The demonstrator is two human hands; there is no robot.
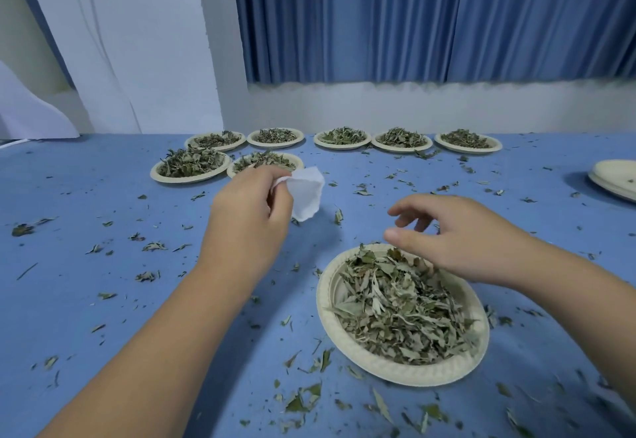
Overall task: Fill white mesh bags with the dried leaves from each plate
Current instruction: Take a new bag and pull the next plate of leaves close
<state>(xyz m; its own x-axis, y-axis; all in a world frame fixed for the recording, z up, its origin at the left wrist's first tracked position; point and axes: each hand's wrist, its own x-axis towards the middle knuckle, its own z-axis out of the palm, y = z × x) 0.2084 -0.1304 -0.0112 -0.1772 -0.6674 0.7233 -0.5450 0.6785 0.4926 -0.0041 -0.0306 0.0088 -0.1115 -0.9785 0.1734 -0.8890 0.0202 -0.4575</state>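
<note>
Left hand [251, 210] has the bag [306, 193] pinched at its top edge, fingers curled round the white mesh, and the bag hangs down to the right of the knuckles, above the table [103, 300]. Whether its mouth is open, I cannot tell. Right hand [457, 238] is loose, thumb and fingers spread apart, holding nothing, and it hovers over the far rim of the near plate [323, 300]. That plate is heaped with dried leaves [395, 306] and sits just right of centre, near the table's front edge. Loose leaf scraps [303, 399] lie all over the blue table. Further back, seven more plates [172, 178] of leaves stand in two rows. A stack [616, 179] of bare plates sits at the right edge. A blue curtain [413, 17] hangs behind.
</note>
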